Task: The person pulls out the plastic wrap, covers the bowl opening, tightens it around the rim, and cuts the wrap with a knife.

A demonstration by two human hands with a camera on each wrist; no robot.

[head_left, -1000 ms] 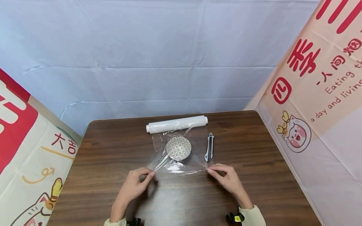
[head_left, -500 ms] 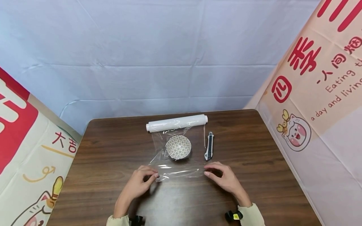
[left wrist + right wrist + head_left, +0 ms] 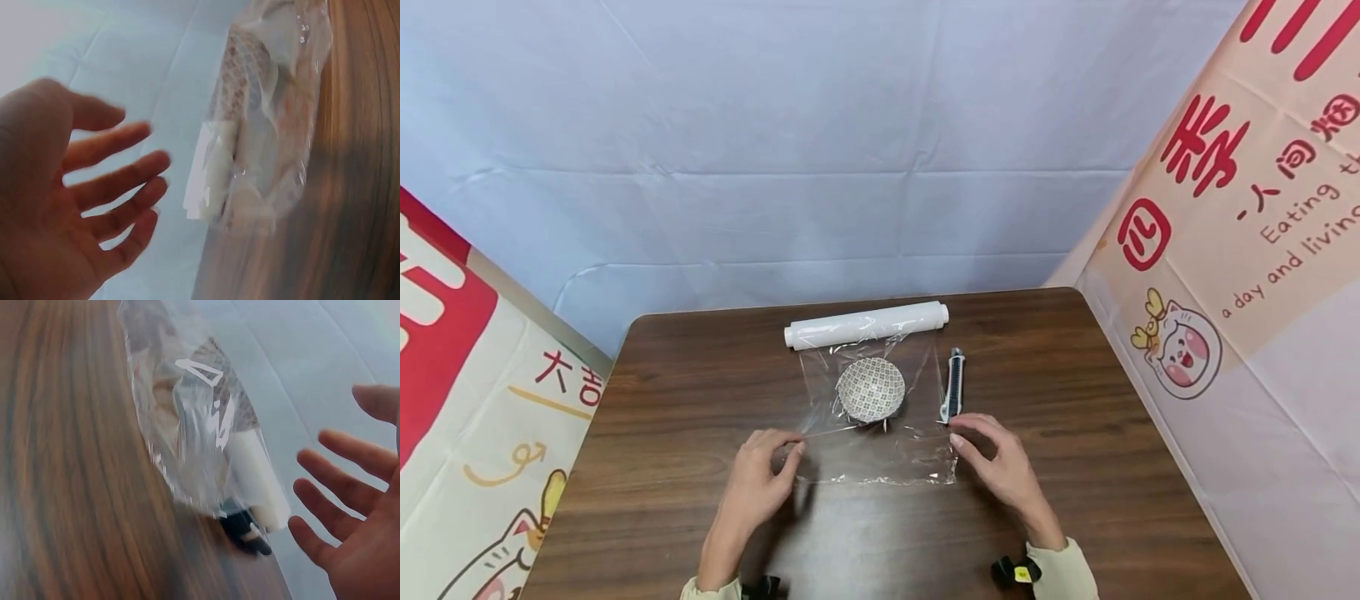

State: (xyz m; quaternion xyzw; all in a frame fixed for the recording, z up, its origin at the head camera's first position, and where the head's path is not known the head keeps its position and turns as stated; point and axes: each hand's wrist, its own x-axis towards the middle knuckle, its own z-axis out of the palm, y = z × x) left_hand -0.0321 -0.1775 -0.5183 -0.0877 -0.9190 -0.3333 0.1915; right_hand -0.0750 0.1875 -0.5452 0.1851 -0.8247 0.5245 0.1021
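Observation:
A clear sheet of plastic wrap [image 3: 880,460] runs from the white roll [image 3: 867,325] toward me and lies over a small bowl [image 3: 871,389] with a lattice pattern. Its near edge rests on the table, slightly crinkled. Beside the sheet's left edge is my left hand [image 3: 756,479], fingers loosely spread and holding nothing; the left wrist view shows them apart from the wrap [image 3: 269,144]. On the other side, my right hand [image 3: 1002,468] is likewise relaxed, its fingers free of the wrap [image 3: 181,425]. Just beyond it lies a utility knife [image 3: 953,385].
The brown wooden table [image 3: 692,383] ends at a pale cloth backdrop [image 3: 820,150]. A printed cloth [image 3: 1217,333] hangs along the right, and another [image 3: 467,400] stands on the left.
Both hands earlier pinched the near corners of the wrap and brought it toward me. They have let go and drawn apart, and the sheet has settled over the bowl and table.

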